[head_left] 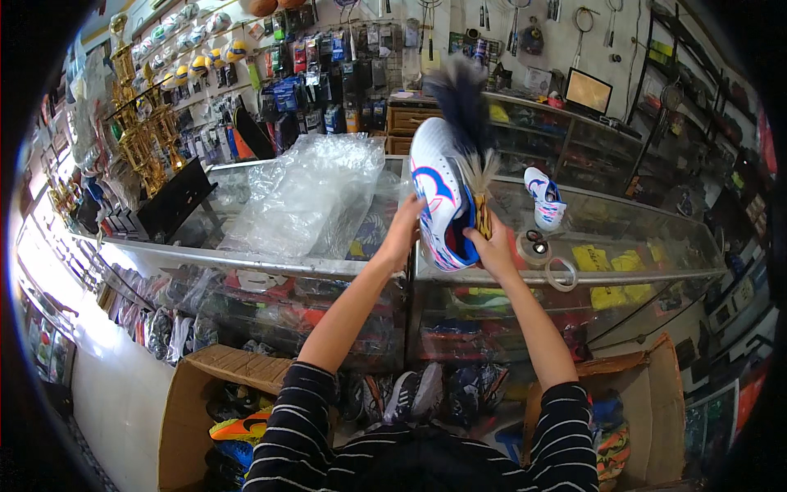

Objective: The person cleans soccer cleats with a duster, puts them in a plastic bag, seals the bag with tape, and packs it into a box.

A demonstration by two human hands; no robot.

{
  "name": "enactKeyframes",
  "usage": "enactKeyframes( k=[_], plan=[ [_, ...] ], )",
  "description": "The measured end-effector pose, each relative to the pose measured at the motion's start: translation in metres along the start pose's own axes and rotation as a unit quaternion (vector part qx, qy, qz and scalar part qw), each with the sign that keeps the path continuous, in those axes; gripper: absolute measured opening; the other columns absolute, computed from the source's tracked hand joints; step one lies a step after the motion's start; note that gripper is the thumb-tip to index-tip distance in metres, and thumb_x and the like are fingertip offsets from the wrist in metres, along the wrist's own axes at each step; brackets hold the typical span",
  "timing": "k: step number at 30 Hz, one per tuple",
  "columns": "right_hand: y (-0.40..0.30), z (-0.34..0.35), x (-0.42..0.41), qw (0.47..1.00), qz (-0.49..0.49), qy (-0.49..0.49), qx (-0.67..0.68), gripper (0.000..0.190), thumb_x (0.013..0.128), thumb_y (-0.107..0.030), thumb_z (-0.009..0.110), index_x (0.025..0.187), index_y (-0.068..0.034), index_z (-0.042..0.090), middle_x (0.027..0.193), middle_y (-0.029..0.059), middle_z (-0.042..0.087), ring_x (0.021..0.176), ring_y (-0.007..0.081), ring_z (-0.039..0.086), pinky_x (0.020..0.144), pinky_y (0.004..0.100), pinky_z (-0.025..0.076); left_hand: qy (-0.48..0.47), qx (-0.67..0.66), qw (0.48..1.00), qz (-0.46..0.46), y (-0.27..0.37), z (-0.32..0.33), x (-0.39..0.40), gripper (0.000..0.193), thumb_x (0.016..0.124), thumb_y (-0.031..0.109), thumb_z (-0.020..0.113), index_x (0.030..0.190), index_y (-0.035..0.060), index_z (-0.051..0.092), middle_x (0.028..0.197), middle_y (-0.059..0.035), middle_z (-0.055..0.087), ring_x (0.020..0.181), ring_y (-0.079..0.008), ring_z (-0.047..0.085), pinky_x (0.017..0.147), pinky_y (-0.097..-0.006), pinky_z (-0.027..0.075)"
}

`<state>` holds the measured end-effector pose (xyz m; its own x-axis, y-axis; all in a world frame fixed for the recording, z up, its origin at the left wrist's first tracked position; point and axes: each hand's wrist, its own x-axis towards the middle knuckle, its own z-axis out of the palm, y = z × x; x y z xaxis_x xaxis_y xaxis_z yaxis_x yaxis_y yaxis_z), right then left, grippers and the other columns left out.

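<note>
My left hand (403,230) grips the heel side of a white sports shoe (435,178) with blue and pink markings, tilted toe-up above the glass counter. In my right hand (495,246) is the patterned handle of a feather duster (464,117), held against the shoe's open collar. Its dark plumes are blurred and rise beside the toe; pale feathers sit near the handle. A matching shoe (544,200) rests on the counter to the right. Close to my right wrist lie black-handled scissors (537,241) and a roll of clear tape (561,273).
Crumpled clear plastic bags (307,197) cover part of the left glass counter (289,263). Golden trophies (144,135) stand at far left. Cardboard boxes of shoes flank me, one at left (184,406), one at right (667,406). A laptop (588,92) sits on the rear cabinet.
</note>
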<state>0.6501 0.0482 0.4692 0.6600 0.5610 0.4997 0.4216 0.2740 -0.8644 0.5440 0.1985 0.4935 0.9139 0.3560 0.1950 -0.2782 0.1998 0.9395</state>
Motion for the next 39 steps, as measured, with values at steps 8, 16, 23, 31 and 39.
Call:
enactKeyframes(
  k=[8,16,23,31,39],
  plan=[
    [0.000,0.001,0.009,0.970,0.160,-0.065,0.174,0.032,0.083,-0.013,0.058,0.112,-0.007,0.048,0.079,0.0005,0.055,0.059,0.0083,0.048,0.052,0.0237,0.040,0.042,-0.095,0.994,-0.044,0.008,-0.013,0.008,0.082,0.081,0.068,0.041,0.128,0.0007,0.046,0.121,-0.0142,0.056,0.107,-0.0247,0.057,0.096,-0.0362,0.041],
    [0.021,0.036,0.028,0.977,0.204,-0.037,0.053,0.030,0.092,-0.026,0.051,0.119,-0.015,0.045,0.066,0.0008,0.046,0.043,0.0072,0.039,0.036,0.0239,0.029,0.146,-0.113,0.982,-0.044,-0.013,-0.082,0.023,0.080,0.083,0.070,0.035,0.130,0.0064,0.045,0.121,-0.0102,0.057,0.107,-0.0245,0.057,0.096,-0.0391,0.041],
    [0.007,0.071,-0.002,0.939,-0.197,-0.087,-0.267,0.033,0.090,-0.018,0.050,0.121,-0.007,0.050,0.073,0.0219,0.060,0.066,0.0381,0.061,0.059,0.0442,0.046,0.226,0.034,0.973,0.031,-0.043,-0.125,0.028,0.075,0.089,0.064,0.029,0.135,0.0056,0.039,0.128,-0.0113,0.051,0.116,-0.0225,0.049,0.101,-0.0379,0.034],
    [0.009,0.054,-0.032,0.921,-0.268,-0.058,-0.278,0.039,0.089,-0.013,0.052,0.125,-0.002,0.046,0.073,0.0241,0.059,0.064,0.0398,0.060,0.056,0.0431,0.045,0.190,-0.095,0.955,0.204,-0.020,-0.097,0.039,0.081,0.092,0.060,0.031,0.137,-0.0064,0.021,0.136,-0.0172,0.035,0.126,-0.0255,0.033,0.108,-0.0335,0.022],
    [0.014,0.034,-0.045,0.917,-0.268,-0.004,-0.296,0.037,0.092,-0.013,0.049,0.128,-0.004,0.044,0.067,0.0169,0.058,0.054,0.0312,0.058,0.051,0.0370,0.043,0.360,-0.214,0.886,0.200,0.006,-0.060,0.050,0.072,0.093,0.053,0.037,0.139,0.0034,0.013,0.137,-0.0154,0.032,0.121,-0.0255,0.040,0.104,-0.0364,0.031]
  ],
)
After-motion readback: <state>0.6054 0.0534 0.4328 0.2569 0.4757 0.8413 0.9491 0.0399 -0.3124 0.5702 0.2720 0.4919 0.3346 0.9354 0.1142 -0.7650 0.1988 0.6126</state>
